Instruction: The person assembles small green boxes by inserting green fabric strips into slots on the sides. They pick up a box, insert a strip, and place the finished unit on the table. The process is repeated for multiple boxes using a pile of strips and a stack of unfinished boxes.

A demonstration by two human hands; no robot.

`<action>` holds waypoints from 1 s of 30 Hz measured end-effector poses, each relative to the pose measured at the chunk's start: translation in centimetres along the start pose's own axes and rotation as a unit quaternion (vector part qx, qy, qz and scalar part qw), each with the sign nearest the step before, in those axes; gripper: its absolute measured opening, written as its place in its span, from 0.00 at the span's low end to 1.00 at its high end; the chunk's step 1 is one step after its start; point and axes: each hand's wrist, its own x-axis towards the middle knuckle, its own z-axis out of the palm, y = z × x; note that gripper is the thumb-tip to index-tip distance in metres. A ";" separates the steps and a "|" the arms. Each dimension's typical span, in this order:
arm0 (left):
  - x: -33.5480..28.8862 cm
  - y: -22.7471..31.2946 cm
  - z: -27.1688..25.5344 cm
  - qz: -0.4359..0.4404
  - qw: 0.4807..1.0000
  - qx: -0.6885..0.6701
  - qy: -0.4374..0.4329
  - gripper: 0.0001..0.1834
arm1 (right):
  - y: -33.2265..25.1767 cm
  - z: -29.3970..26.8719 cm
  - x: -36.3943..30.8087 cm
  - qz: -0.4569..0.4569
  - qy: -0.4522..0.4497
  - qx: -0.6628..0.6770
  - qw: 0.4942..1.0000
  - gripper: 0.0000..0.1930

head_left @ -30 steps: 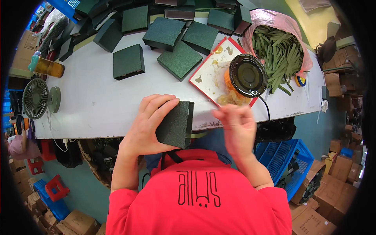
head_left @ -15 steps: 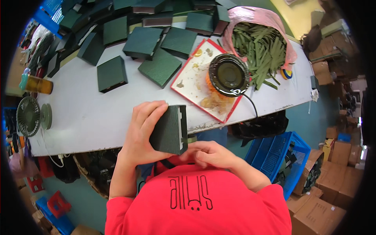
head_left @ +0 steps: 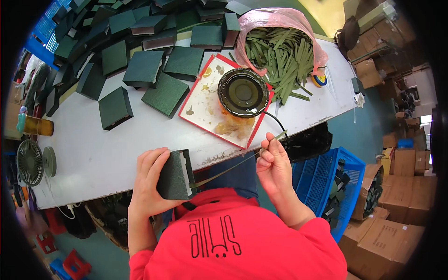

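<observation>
Near the table's front edge, my left hand (head_left: 145, 186) grips a dark green box (head_left: 171, 179) from its left side, thumb underneath. Its paler open edge faces right. A thin olive-green ribbon (head_left: 224, 172) stretches from that edge up to the right. My right hand (head_left: 276, 170) pinches the ribbon's far end between thumb and fingertips, and a short tail sticks out past them. Where the ribbon meets the inside of the box cannot be seen.
A black round pot (head_left: 243, 92) with a cord stands on a stained red-edged board (head_left: 198, 112). Behind it, a pink bag (head_left: 275, 17) spills green ribbon strips (head_left: 280, 53). Several green boxes (head_left: 115, 108) crowd the table's back left. A blue crate (head_left: 350, 175) stands right.
My right hand has moved from beside the box up and to the right, and the ribbon now shows pulled taut between them. The whole view has shifted somewhat.
</observation>
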 end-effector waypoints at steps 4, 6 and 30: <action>-0.5 -0.2 0.2 -0.011 1.000 0.007 -0.004 0.59 | -0.6 0.5 1.1 -0.003 0.004 -0.010 1.000 0.10; -0.4 -0.3 0.3 -0.009 1.000 0.013 -0.005 0.59 | -0.9 0.9 1.5 0.002 -0.026 -0.059 0.998 0.11; 1.4 -0.4 1.0 -0.013 1.000 0.002 -0.010 0.51 | -0.2 1.6 6.0 -0.036 0.022 -0.309 0.950 0.12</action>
